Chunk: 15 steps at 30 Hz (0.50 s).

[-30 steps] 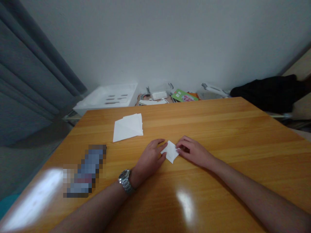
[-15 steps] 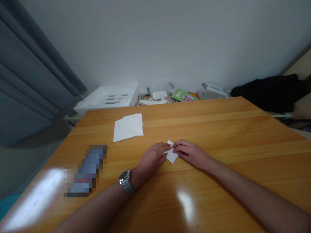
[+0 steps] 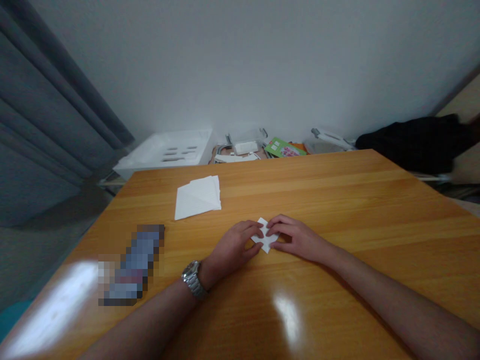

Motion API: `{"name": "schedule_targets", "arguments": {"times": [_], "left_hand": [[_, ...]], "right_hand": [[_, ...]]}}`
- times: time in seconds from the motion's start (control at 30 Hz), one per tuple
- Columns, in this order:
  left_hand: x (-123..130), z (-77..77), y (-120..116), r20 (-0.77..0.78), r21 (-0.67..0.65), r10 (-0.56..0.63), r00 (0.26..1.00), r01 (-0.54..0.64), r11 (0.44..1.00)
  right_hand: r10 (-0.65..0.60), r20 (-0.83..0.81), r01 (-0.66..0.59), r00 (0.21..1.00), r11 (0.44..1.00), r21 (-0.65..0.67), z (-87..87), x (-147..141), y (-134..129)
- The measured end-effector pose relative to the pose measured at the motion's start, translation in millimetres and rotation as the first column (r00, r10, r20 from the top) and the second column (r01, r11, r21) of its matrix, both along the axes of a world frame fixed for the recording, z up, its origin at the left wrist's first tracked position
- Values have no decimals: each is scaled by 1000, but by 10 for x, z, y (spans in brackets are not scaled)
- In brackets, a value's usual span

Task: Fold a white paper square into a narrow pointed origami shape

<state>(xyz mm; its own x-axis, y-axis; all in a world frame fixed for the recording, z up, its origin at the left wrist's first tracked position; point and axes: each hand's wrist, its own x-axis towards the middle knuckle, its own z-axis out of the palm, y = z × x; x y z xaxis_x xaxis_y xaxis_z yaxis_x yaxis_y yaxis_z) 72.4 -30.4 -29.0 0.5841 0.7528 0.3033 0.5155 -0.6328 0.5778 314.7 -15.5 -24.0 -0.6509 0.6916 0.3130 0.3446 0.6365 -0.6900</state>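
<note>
Folded paper [image 3: 266, 246] right of lower centre, flat on the table [image 3: 348, 200]. Left hand [image 3: 234, 247] and right hand [image 3: 298, 237] on opposite sides, fingers curled onto the paper; right thumb now farther from its fingers, thus more paper exposed. Grip unclear.

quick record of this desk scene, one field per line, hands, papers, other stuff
left hand: fingers on the small white paper, metal watch at the wrist
right hand: fingers on the same paper, opposite side
larger white sheets: lying on the table, beyond the left hand
pixelated object: on the table, left side
behind table: white tray, green booklet, black cloth
</note>
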Motion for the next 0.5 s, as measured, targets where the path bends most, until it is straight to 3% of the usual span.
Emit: {"name": "schedule_targets", "arguments": {"times": [0.5], "left_hand": [[-6,8,6,-8,39,-24,1000,24,999]], "right_hand": [[-4,0,4,1000,1000,-19,6,-10,-7]]}}
